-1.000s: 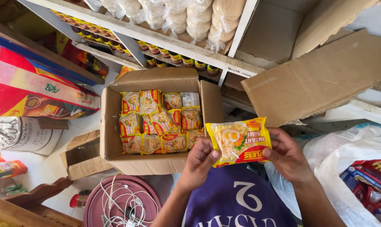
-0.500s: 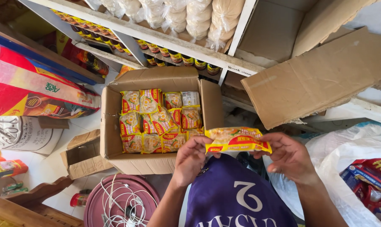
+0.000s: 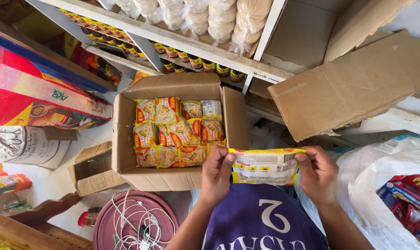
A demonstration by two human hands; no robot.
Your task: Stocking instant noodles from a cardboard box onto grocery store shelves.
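Note:
Both of my hands hold one yellow noodle packet [image 3: 264, 165] in front of my purple shirt. My left hand [image 3: 217, 173] pinches its left end and my right hand [image 3: 317, 175] grips its right end. The packet's pale back side faces the camera. Just left of it stands an open cardboard box [image 3: 126, 134] packed with several more yellow and red noodle packets [image 3: 175, 132], face up in rows.
A white shelf [image 3: 182, 39] above the box carries bagged goods and a row of small jars. A loose cardboard flap [image 3: 353, 83] hangs at right. Large sacks [image 3: 34, 99] lie at left, a white plastic bag [image 3: 381, 185] at right, a round pink lid with white cable [image 3: 135, 224] below.
The packet has been flipped over between my hands, from its printed front through edge-on to its pale back. My hands stay at its two ends.

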